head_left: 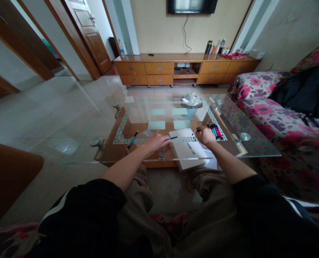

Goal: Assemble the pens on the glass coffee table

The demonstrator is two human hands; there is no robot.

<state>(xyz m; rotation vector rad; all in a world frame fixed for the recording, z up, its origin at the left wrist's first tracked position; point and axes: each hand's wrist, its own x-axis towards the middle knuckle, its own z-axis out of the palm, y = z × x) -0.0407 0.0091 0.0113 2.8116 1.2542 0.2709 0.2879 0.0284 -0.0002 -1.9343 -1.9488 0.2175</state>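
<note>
Pen (133,139) is laid on the glass desk (138,122); a second pen (173,137) is pinched by the left hand (158,140), its end turned rightward, probably for access; a small dark part (197,131) seems pinched by the right hand (206,135), beside coloured pens (216,131) grouped within reach.

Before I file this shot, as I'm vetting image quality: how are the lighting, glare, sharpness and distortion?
Head view: dim light indoors, with the black sleeves sunk in darkness; pale glare on the floor and a bright reflection on the television; the door leans, wide-angle style; the small dark piece at the right hand is too soft to identify.
</note>
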